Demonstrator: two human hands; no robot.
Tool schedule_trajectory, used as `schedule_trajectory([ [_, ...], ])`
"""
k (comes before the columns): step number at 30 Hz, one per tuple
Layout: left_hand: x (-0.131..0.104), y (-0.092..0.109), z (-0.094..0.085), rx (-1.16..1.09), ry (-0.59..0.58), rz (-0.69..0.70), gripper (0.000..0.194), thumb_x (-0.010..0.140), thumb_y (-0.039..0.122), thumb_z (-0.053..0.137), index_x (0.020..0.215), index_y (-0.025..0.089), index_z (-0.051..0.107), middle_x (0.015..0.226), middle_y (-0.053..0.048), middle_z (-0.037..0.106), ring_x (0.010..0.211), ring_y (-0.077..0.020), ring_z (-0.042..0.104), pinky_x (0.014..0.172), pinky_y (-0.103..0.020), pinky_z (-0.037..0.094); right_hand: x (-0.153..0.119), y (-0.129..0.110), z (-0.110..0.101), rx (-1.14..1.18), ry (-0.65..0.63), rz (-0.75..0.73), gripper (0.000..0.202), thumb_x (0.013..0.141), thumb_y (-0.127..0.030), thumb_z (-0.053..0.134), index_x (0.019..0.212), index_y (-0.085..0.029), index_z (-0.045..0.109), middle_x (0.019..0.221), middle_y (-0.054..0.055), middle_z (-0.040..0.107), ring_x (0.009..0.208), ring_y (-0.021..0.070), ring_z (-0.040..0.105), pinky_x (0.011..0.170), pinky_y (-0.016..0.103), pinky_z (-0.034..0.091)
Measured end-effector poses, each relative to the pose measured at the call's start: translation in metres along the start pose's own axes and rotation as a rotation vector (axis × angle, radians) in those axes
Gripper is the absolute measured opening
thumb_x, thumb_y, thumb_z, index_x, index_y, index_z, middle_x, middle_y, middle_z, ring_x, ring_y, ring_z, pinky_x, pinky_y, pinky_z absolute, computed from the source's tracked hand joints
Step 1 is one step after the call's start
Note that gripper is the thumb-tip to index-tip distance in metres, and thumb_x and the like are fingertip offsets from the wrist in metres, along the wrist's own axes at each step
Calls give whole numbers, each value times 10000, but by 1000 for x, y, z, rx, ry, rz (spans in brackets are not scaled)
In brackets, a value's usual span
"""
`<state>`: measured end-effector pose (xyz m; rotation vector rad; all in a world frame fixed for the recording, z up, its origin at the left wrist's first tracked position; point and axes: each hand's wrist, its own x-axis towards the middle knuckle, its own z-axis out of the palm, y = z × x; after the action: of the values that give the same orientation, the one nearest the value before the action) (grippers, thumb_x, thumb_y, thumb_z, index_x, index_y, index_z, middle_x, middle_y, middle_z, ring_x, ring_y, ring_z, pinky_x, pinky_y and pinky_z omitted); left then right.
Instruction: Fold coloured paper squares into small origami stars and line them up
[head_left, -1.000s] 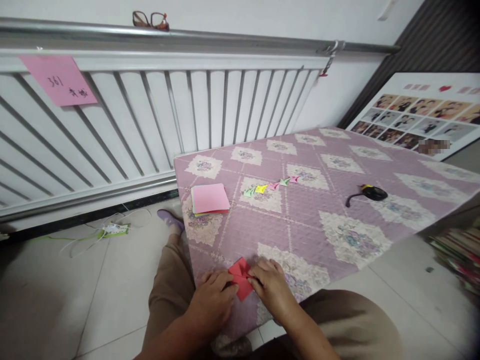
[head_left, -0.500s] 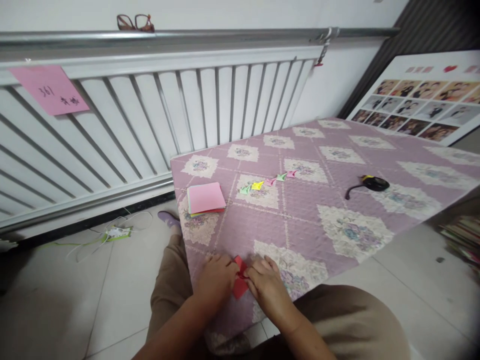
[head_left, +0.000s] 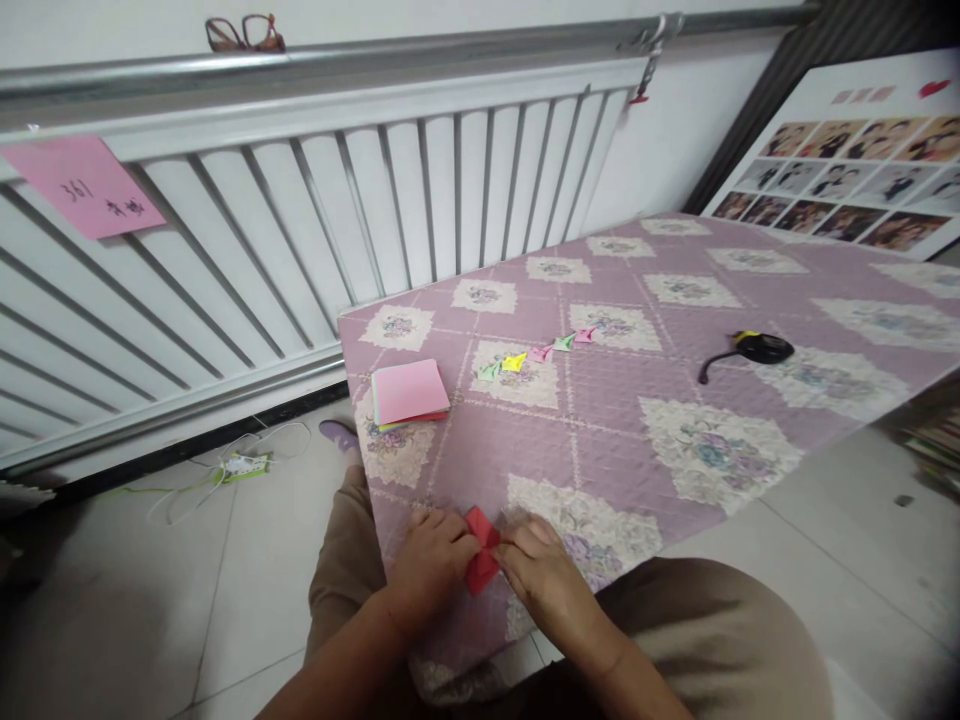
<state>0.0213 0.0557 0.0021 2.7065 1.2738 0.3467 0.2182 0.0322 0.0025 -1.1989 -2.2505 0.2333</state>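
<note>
A small folded sheet of red paper [head_left: 480,572] lies at the near end of the cloth-covered table, between my two hands. My left hand [head_left: 431,555] is closed on its left side, thumb toward the middle. From the right, my right hand [head_left: 536,560] pinches the paper near its centre. The fingers hide parts of both side edges. Farther back lies a stack of coloured paper squares [head_left: 410,391], pink on top. Several small folded paper pieces [head_left: 514,362] in green, yellow and pink form a slanting row right of the stack.
A black object with a short cord [head_left: 761,348] rests on the right of the floral tablecloth [head_left: 517,440]. Behind the table stands a white radiator [head_left: 420,190] with a pink note [head_left: 86,187]. Glasses [head_left: 246,34] sit on the pipe. A power strip [head_left: 244,467] lies on the floor.
My right hand's fingers have drawn closer together at the red paper's centre, and more of its upper part shows. The view has shifted slightly.
</note>
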Motion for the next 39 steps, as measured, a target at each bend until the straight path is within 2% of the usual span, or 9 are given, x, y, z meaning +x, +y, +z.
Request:
schedule_trajectory([
  [5,-5,-1,0,22,7,31,89,923,256,555,885,250,635,925,6,609,887,-178,515,811,-353,327,1,-2,-5,-10,6,-40,138,911,-188,533,918,-235,663,846,16,636,824,183,532,871,382,410],
  [10,-10,2,-8,2,-29,6,122,933,248,528,990,285,629,980,11,616,921,-181,521,816,-341,344,0,-3,-6,-65,-17,-51,157,907,-180,536,920,-242,680,868,12,651,853,177,547,917,392,405],
  [13,-10,5,-12,-24,-46,-26,122,922,245,533,978,282,634,994,8,622,923,-186,528,817,-348,350,0,-3,-6,-88,-30,-63,158,905,-177,538,927,-241,681,881,15,654,874,176,553,931,395,403],
  [16,-9,6,-13,-47,-53,-49,103,902,289,556,939,266,651,987,-9,625,928,-192,534,835,-356,349,0,-3,-7,-88,-64,-65,157,906,-170,537,935,-240,674,904,11,655,894,177,552,969,414,379],
  [22,-11,5,-12,-81,-28,-38,203,866,392,605,1035,282,631,1046,-8,614,969,-204,528,847,-365,348,-2,-5,-10,-107,-107,-55,212,898,-145,548,1020,-272,664,935,-3,665,913,175,558,1022,436,333],
  [29,-14,10,-20,-58,-40,-20,216,907,376,539,1102,326,617,1006,-11,610,962,-217,518,831,-376,346,-6,-5,-15,-103,-93,-54,267,896,-151,538,1096,-294,642,1004,-1,680,959,175,580,1007,431,366],
  [34,-19,12,-16,-8,-23,-10,271,914,379,523,1175,325,568,1067,-18,601,1004,-237,512,852,-395,349,-21,-4,-19,-155,-44,-24,258,901,-189,506,1086,-293,652,1065,11,690,1034,202,589,996,442,384],
  [37,-22,13,-13,7,-32,1,304,914,383,523,1209,313,540,1102,-26,595,1035,-246,502,876,-407,339,-27,-11,-14,-215,9,19,279,895,-209,508,1138,-269,631,1098,33,687,1067,207,590,1017,444,372],
  [39,-24,13,-12,19,-42,2,302,925,372,502,1218,306,532,1118,-29,592,1041,-247,500,883,-412,334,-26,-21,-7,-231,0,12,356,886,-204,508,1235,-235,572,1177,56,659,1110,209,576,1037,444,357],
])
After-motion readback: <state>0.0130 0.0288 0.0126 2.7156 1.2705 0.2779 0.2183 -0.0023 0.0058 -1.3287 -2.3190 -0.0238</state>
